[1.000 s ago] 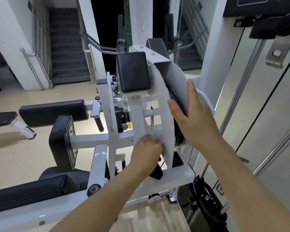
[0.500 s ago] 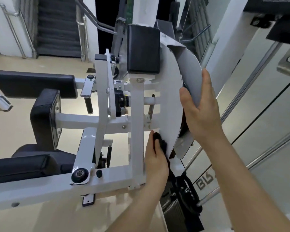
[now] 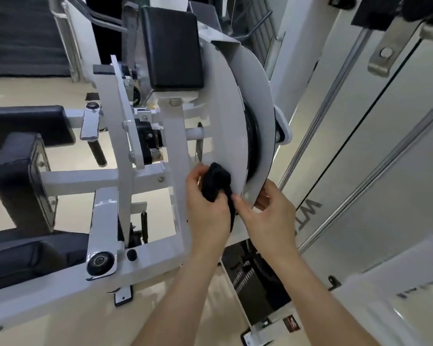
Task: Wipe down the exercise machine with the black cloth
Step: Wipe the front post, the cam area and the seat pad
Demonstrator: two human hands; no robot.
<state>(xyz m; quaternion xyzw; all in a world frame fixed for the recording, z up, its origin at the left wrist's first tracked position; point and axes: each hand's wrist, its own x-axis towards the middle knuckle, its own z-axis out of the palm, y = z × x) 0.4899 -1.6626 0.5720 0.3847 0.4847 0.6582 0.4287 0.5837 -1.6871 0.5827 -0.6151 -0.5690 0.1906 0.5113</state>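
You have two hands in view, your left hand [image 3: 205, 208] and your right hand [image 3: 268, 216], both toward six o'clock. There is one black cloth [image 3: 216, 181] and one exercise machine [image 3: 175, 151]. On it you can count four black pads: a square pad [image 3: 173, 46] at twelve o'clock, a long pad [image 3: 23, 123] and an upright pad [image 3: 15, 181] at nine, and a seat pad [image 3: 23, 258] at eight. Two curved plates, an inner curved plate [image 3: 223, 108] and an outer curved plate [image 3: 256, 96], stand at one o'clock. One weight stack [image 3: 255, 283] shows at five, one staircase [image 3: 23, 33] at eleven.
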